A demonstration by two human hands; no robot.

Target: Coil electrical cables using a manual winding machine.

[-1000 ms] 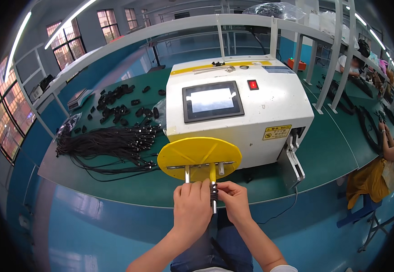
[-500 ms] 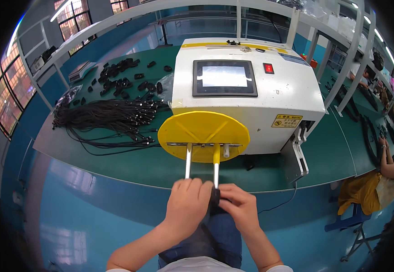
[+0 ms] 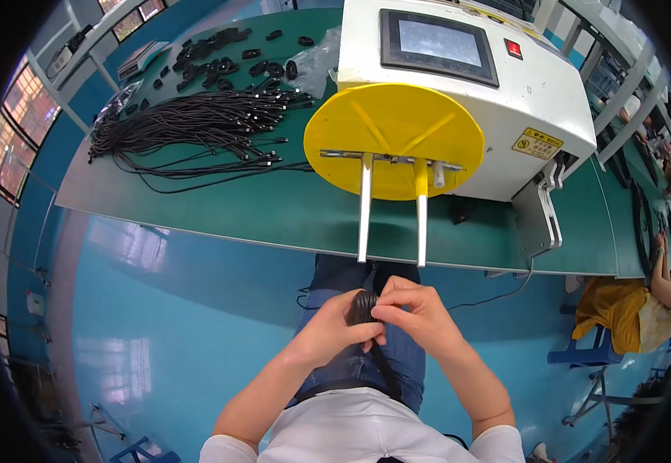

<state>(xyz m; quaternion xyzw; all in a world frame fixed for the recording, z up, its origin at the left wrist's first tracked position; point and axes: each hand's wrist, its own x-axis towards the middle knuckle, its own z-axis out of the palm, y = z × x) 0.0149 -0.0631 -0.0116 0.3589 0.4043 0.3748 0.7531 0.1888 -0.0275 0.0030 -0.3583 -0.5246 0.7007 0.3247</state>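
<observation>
Black cable coil (image 3: 362,307) sat on the wearer's side of the yellow disc (image 3: 394,116), apart from its two prongs (image 3: 364,212); likely mid-dressing by hand, next move calling for loops held snug. Left hand (image 3: 326,328) grasped it, right hand (image 3: 420,312) pinched its edge with fingertips; windings looked glossy, tight, side by side.

Lighting: bright, fairly even; bright windows (image 3: 27,119) at left. Glare: pale window reflections on floor (image 3: 189,339); whitish sheen on screen (image 3: 438,42); highlights along rods (image 3: 366,212). Shadow: soft, on floor below bench (image 3: 220,214). Focus: hands (image 3: 420,315) reasonably clear; far right small, indistinct. Distortion: fisheye, bench edge bowed, corners black.
</observation>
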